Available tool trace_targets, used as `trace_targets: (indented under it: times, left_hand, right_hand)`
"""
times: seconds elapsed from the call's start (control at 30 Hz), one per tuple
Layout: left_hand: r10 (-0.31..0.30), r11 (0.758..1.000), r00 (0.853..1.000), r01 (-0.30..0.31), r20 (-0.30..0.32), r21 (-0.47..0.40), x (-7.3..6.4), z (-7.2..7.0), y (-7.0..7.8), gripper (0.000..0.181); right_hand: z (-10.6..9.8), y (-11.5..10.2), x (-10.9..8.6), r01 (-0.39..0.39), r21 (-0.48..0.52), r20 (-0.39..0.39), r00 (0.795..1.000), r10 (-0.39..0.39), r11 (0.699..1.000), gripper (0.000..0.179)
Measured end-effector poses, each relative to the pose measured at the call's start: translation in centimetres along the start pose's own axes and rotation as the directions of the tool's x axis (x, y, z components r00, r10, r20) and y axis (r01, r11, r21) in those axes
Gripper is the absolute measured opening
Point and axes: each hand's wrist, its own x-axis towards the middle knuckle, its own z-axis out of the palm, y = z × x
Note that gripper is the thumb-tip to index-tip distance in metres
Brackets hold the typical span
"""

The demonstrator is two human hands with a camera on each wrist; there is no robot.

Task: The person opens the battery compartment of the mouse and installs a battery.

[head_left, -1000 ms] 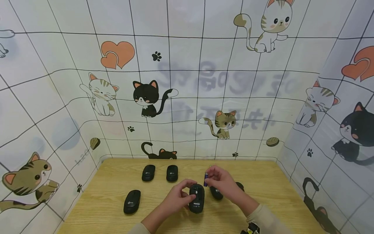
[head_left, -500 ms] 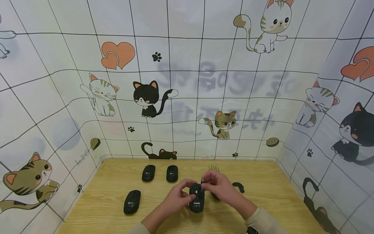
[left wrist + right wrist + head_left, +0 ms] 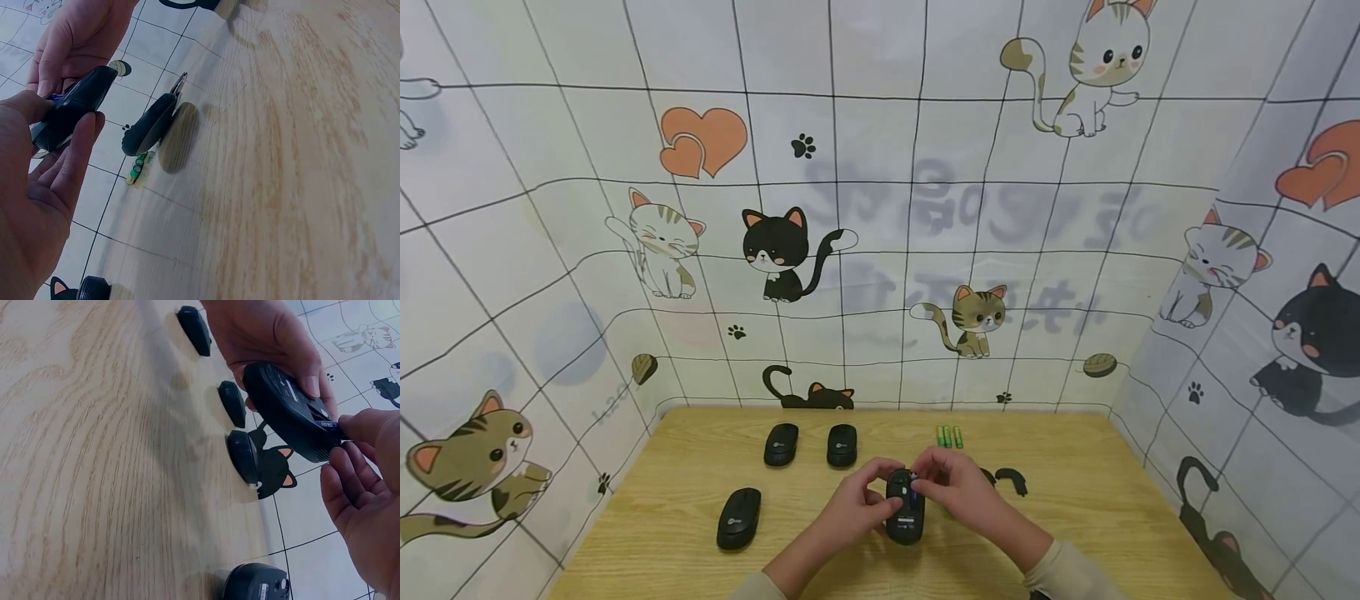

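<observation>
My left hand grips a black computer mouse above the table, its underside turned up and the thumb lying on it. From the right, my right hand pinches a dark blue battery between thumb and fingers. The battery lies partly in the slot in the mouse's underside, near one end; the fingertips cover some of it, and I cannot tell whether it is fully seated. In the left wrist view the mouse is seen edge-on between both hands.
Three black mice stand on the left of the wooden table. Three green batteries lie at the back right. A curved black cover lies right of my right hand, beside another, mostly hidden mouse.
My right hand has moved left and down, bringing the battery from beside the mouse into its slot. The green batteries have come into sight behind it. My left hand keeps the mouse in place.
</observation>
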Motion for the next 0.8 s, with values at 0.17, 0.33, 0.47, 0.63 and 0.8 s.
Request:
trace_targets:
  times: [0.17, 0.33, 0.47, 0.63, 0.8]
  left_hand:
    - [-0.003, 1.0, 1.0, 0.002, -0.016, -0.007, 0.0, 0.0, 0.0, 0.043]
    - [-0.003, 1.0, 1.0, 0.003, -0.028, -0.011, 0.0, 0.0, -0.1, 0.043]
    - [0.0, 1.0, 0.999, -0.001, -0.042, -0.011, 0.0, 0.0, -0.2, 0.043]
    - [0.006, 1.0, 0.999, -0.006, -0.054, -0.009, 0.0, 0.0, -0.2, 0.044]
    - [0.002, 1.0, 0.998, -0.003, -0.06, -0.011, 0.0, 0.1, -0.1, 0.044]
  right_hand:
    - [0.2, 0.2, -0.2, 0.024, -0.025, 0.017, 1.0, -0.024, 0.999, 0.012]
    - [0.4, 0.2, -0.5, 0.061, -0.026, 0.017, 0.998, -0.06, 0.998, 0.013]
    - [0.6, 0.3, -0.4, 0.074, -0.055, -0.006, 0.997, -0.074, 0.996, 0.014]
    - [0.9, 0.4, -0.3, 0.096, -0.028, -0.012, 0.995, -0.096, 0.995, 0.013]
    - [1.1, 0.5, -0.2, 0.051, 0.011, -0.011, 0.999, -0.051, 0.999, 0.013]
